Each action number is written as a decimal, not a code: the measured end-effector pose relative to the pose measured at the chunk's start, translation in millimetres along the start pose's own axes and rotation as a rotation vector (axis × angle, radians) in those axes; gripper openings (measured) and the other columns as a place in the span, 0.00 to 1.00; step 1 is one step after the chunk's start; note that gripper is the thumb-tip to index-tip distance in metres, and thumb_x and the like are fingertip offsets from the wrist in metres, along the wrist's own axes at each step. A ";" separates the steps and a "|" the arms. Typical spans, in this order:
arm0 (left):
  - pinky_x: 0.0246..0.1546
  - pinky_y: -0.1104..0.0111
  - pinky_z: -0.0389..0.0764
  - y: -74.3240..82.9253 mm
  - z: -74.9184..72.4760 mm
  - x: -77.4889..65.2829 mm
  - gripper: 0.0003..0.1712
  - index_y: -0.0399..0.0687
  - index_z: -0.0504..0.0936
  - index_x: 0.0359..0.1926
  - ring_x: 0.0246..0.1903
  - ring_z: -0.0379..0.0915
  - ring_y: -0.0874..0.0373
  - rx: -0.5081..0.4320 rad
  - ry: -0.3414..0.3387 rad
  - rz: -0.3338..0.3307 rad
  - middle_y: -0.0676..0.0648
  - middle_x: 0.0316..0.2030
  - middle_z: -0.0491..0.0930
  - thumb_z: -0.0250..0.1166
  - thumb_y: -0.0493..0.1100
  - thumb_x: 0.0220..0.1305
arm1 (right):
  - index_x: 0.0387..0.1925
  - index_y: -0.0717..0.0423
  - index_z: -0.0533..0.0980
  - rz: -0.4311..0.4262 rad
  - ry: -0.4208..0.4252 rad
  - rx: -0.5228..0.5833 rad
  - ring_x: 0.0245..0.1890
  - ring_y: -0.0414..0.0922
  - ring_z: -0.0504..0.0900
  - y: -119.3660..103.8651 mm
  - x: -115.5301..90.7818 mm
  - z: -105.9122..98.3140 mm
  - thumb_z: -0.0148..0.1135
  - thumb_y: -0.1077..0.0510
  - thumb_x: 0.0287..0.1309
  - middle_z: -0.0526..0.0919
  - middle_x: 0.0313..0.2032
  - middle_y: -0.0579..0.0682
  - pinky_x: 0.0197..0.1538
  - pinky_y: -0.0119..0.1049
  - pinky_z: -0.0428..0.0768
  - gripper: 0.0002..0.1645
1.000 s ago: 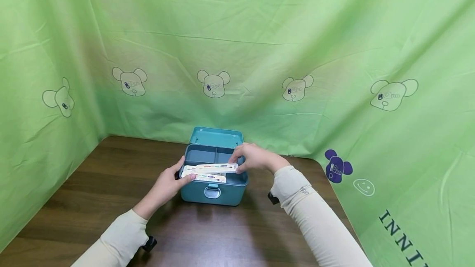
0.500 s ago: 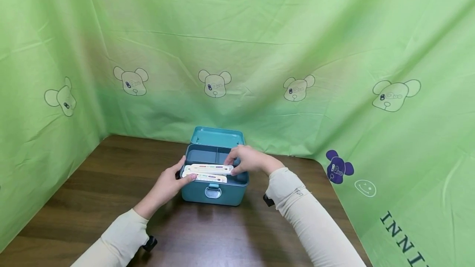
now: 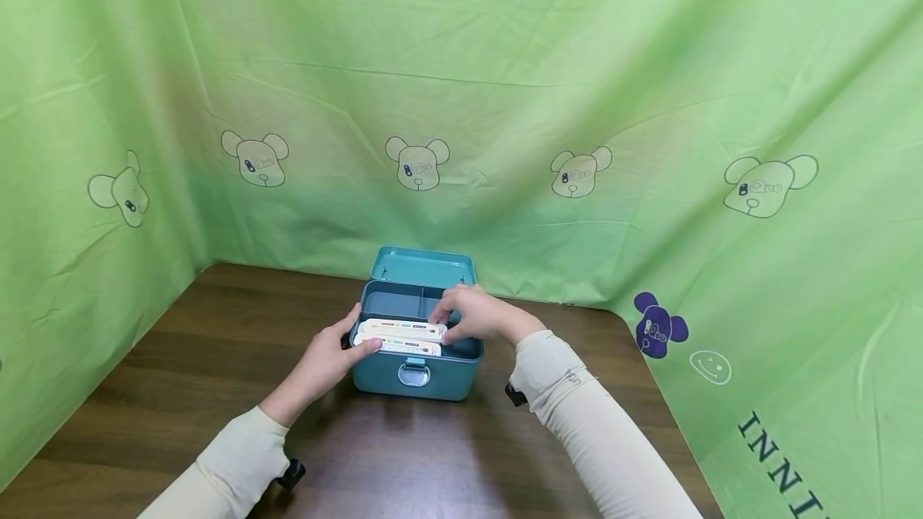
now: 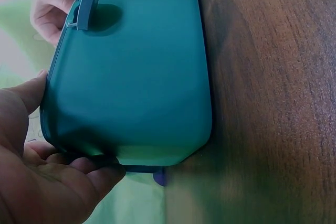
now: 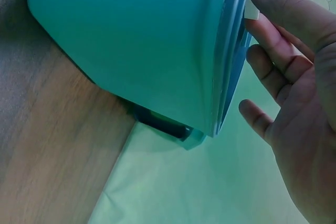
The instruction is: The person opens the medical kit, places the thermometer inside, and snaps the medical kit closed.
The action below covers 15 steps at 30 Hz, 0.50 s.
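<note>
A teal storage box (image 3: 450, 379) with its lid (image 3: 421, 267) raised stands on the table. My left hand (image 3: 324, 357) grips its left side, thumb over the front rim. In the left wrist view, the fingers curl at the side of the box (image 4: 131, 72). Two slim white cases with small coloured print lie along the front part: a rear case (image 3: 400, 330) and a front case (image 3: 407, 345). My right hand (image 3: 479, 316) pinches the right end of the rear one. Only a white corner of that case (image 5: 252, 10) shows in the right wrist view.
A divided grey-blue tray (image 3: 392, 303) fills the back of the storage box. A metal latch (image 3: 413, 375) hangs on its front. Behind the brown wooden table (image 3: 238, 319) a green printed cloth (image 3: 324, 215) hangs around the back and sides.
My right hand has moved left and slightly down with the rear white case, which now lies lower and roughly in line with the front one. The left hand keeps its hold on the box.
</note>
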<state>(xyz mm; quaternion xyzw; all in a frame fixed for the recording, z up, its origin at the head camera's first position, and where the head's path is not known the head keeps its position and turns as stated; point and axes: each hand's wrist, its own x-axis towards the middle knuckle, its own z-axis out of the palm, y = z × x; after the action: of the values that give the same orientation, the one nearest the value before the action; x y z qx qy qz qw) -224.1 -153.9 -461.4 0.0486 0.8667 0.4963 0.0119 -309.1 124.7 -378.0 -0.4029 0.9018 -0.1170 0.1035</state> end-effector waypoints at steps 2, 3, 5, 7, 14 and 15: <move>0.73 0.44 0.61 -0.8 0.4 0.2 0.59 0.45 0.50 0.81 0.77 0.53 0.39 -0.004 -0.001 -0.001 0.38 0.78 0.56 0.68 0.67 0.63 | 0.50 0.47 0.86 -0.003 0.002 0.002 0.48 0.41 0.74 -0.8 0.8 1.1 0.77 0.53 0.57 0.81 0.39 0.37 0.61 0.48 0.66 0.18; 0.73 0.44 0.61 -1.1 0.5 0.3 0.59 0.45 0.50 0.81 0.77 0.52 0.39 -0.005 -0.001 -0.002 0.38 0.78 0.56 0.68 0.68 0.63 | 0.50 0.47 0.86 -0.002 0.003 0.004 0.48 0.41 0.74 -1.1 1.0 1.5 0.77 0.53 0.57 0.81 0.38 0.37 0.62 0.48 0.65 0.18; 0.74 0.44 0.61 -1.8 0.9 0.5 0.59 0.45 0.50 0.81 0.77 0.53 0.39 -0.006 0.001 -0.001 0.38 0.78 0.56 0.68 0.68 0.63 | 0.49 0.47 0.86 -0.003 0.008 0.012 0.48 0.42 0.74 -2.1 1.3 2.3 0.77 0.54 0.57 0.81 0.38 0.37 0.62 0.49 0.65 0.17; 0.73 0.44 0.61 -2.5 1.1 0.7 0.59 0.45 0.50 0.81 0.77 0.53 0.39 -0.005 0.002 -0.002 0.38 0.78 0.56 0.68 0.68 0.63 | 0.50 0.47 0.86 -0.001 0.011 0.012 0.48 0.42 0.74 -2.5 1.7 3.5 0.77 0.54 0.57 0.81 0.38 0.37 0.62 0.49 0.64 0.18; 0.73 0.43 0.61 -1.4 0.9 1.1 0.59 0.46 0.50 0.81 0.77 0.53 0.38 -0.005 -0.001 -0.012 0.38 0.78 0.56 0.68 0.68 0.63 | 0.51 0.48 0.86 -0.005 0.021 -0.001 0.48 0.43 0.74 -2.9 2.3 7.2 0.76 0.53 0.58 0.80 0.39 0.38 0.62 0.51 0.63 0.18; 0.73 0.43 0.61 -0.9 0.7 1.1 0.59 0.46 0.50 0.82 0.77 0.53 0.38 -0.005 -0.001 -0.013 0.38 0.78 0.56 0.68 0.68 0.63 | 0.51 0.48 0.86 -0.007 0.021 -0.006 0.48 0.42 0.74 -3.0 2.4 7.5 0.75 0.53 0.59 0.80 0.39 0.38 0.63 0.52 0.62 0.18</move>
<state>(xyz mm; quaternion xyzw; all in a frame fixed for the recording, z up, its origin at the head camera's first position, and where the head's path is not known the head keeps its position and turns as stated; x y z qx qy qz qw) -225.2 -153.6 -462.5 0.0428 0.8659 0.4982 0.0156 -306.5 120.0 -384.4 -0.4052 0.9017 -0.1191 0.0924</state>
